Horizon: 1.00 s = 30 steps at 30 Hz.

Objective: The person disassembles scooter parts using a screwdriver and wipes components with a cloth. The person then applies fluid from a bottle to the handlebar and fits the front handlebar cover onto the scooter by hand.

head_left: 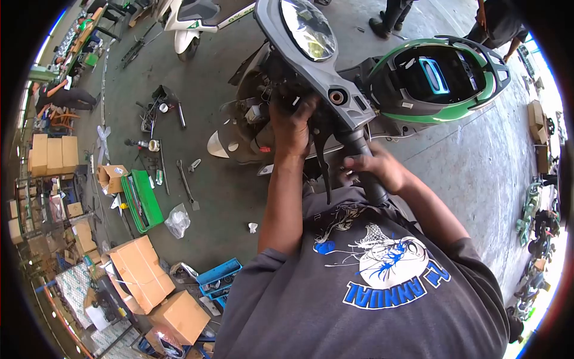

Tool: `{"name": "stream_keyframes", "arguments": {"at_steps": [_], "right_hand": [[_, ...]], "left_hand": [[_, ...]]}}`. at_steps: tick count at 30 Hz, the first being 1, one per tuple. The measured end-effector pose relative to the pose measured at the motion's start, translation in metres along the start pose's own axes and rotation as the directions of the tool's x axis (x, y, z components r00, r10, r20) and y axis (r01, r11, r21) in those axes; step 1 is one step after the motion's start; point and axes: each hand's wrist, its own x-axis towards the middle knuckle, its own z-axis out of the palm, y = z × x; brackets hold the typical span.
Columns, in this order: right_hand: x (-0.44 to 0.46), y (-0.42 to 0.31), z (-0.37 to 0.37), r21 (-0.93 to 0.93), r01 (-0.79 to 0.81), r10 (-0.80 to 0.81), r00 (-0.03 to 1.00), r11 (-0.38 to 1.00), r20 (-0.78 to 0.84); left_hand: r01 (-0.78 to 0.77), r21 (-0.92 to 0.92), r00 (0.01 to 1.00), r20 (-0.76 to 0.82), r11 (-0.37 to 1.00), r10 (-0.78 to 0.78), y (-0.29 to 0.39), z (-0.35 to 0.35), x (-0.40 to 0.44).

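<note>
The handlebar cover (pixel 287 36) of a grey and green scooter, with its headlight (pixel 308 30), is right in front of my chest. My left hand (pixel 293 119) reaches up under the cover among exposed dark parts. Its fingers are bent and partly in shadow, and what they hold is hidden. My right hand (pixel 379 167) is closed round the black handlebar grip (pixel 359 146), thumb across it. A black brake lever (pixel 323 161) sticks out between my two hands. Behind the cover, the scooter's open seat compartment (pixel 403 78) has a blue-edged item (pixel 433 76) inside.
On the floor to the left lie a wrench (pixel 186 184), loose parts, a green case (pixel 142 200) and a plastic bag (pixel 177 220). Cardboard boxes (pixel 140 272) and a blue toolbox (pixel 218 278) stand nearer. A white scooter (pixel 185 27) and other people (pixel 391 18) are farther off.
</note>
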Motion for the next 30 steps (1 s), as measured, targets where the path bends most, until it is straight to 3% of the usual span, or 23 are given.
{"name": "stream_keyframes", "arguments": {"at_steps": [1, 4, 5, 6, 8, 9, 10, 12, 13, 14, 16, 18, 19, 20, 22, 24, 26, 27, 28, 30], "right_hand": [[-0.001, 0.006, 0.005, 0.378, -0.15, 0.104, 0.985, 0.913, 0.141], [-0.002, 0.003, 0.012, 0.42, -0.239, 0.168, 0.965, 0.875, 0.2], [-0.005, -0.007, 0.009, 0.2, -0.122, 0.107, 0.991, 0.972, 0.087], [-0.007, -0.012, 0.011, 0.208, -0.122, 0.105, 0.991, 0.971, 0.087], [-0.011, -0.02, 0.014, -0.136, -0.145, 0.131, 0.986, 0.98, -0.105], [-0.021, -0.041, 0.022, -0.545, -0.058, -0.07, 0.975, 0.836, -0.211], [-0.021, -0.041, 0.019, -0.546, -0.059, -0.065, 0.977, 0.836, -0.205], [-0.021, -0.032, 0.016, -0.555, 0.206, -0.382, 0.897, 0.806, -0.221], [-0.011, -0.015, 0.007, -0.271, 0.057, -0.112, 0.975, 0.961, -0.193], [-0.001, 0.0, -0.001, 0.152, -0.114, 0.108, 0.993, 0.982, 0.049], [-0.005, 0.004, 0.008, 0.527, -0.31, 0.216, 0.948, 0.791, 0.233], [0.005, 0.008, 0.007, 0.147, -0.144, 0.135, 0.988, 0.979, 0.071], [-0.016, -0.04, 0.02, -0.222, -0.185, 0.154, 0.977, 0.957, -0.149], [-0.014, -0.041, 0.02, -0.398, -0.143, 0.085, 0.983, 0.906, -0.16], [-0.018, -0.035, 0.02, -0.518, -0.058, -0.058, 0.977, 0.853, -0.204], [-0.021, -0.03, 0.016, -0.531, -0.044, -0.092, 0.969, 0.846, -0.227], [-0.025, -0.032, 0.013, -0.567, 0.19, -0.402, 0.873, 0.802, -0.277], [-0.02, -0.03, 0.012, -0.221, 0.099, -0.14, 0.974, 0.97, -0.179], [-0.013, -0.025, 0.011, 0.132, -0.076, 0.075, 0.997, 0.988, 0.018], [-0.008, -0.019, 0.019, 0.505, -0.355, 0.19, 0.917, 0.787, 0.35]], "left_hand": [[-0.017, 0.005, 1.0, 0.0, 1.0, 0.017, 0.001, 0.003, 0.0], [-0.016, 0.006, 1.0, 0.022, 1.0, 0.016, 0.007, 0.004, 0.0], [-0.012, -0.001, 0.999, 0.04, 1.0, 0.012, 0.008, 0.003, 0.0], [-0.007, 0.005, 0.999, 0.042, 1.0, 0.007, 0.008, 0.003, 0.0], [0.012, -0.012, 1.0, 0.017, 1.0, -0.012, 0.008, 0.003, 0.0], [0.01, -0.013, 1.0, 0.018, 1.0, -0.01, 0.006, 0.004, 0.004], [-0.001, 0.004, 1.0, 0.023, 1.0, 0.001, 0.003, 0.003, 0.005], [0.012, 0.042, 1.0, 0.025, 0.999, -0.013, 0.006, -0.003, -0.001], [-0.026, 0.061, 1.0, 0.013, 0.998, 0.026, 0.006, -0.002, 0.0], [-0.059, 0.071, 0.998, 0.012, 0.996, 0.059, 0.004, 0.002, 0.002], [-0.005, 0.215, 1.0, -0.025, 0.977, 0.01, 0.003, -0.003, -0.003], [0.049, 0.187, 0.998, -0.043, 0.981, -0.042, 0.005, -0.01, -0.001], [0.051, 0.173, 0.999, -0.026, 0.984, -0.047, 0.005, -0.014, 0.002], [0.053, 0.163, 0.999, -0.014, 0.985, -0.052, 0.005, -0.017, 0.003], [0.009, 0.179, 0.998, 0.058, 0.984, -0.02, 0.003, -0.017, 0.004], [0.023, 0.172, 0.996, 0.085, 0.985, -0.038, 0.001, -0.019, 0.003], [0.028, 0.2, 0.996, 0.081, 0.979, -0.045, 0.001, -0.023, 0.004], [0.003, 0.213, 0.995, 0.099, 0.977, -0.025, 0.001, -0.023, 0.005], [-0.022, 0.225, 0.993, 0.121, 0.974, -0.005, 0.003, -0.021, 0.006], [-0.037, 0.214, 0.99, 0.142, 0.976, 0.006, 0.005, -0.018, 0.005]]}}
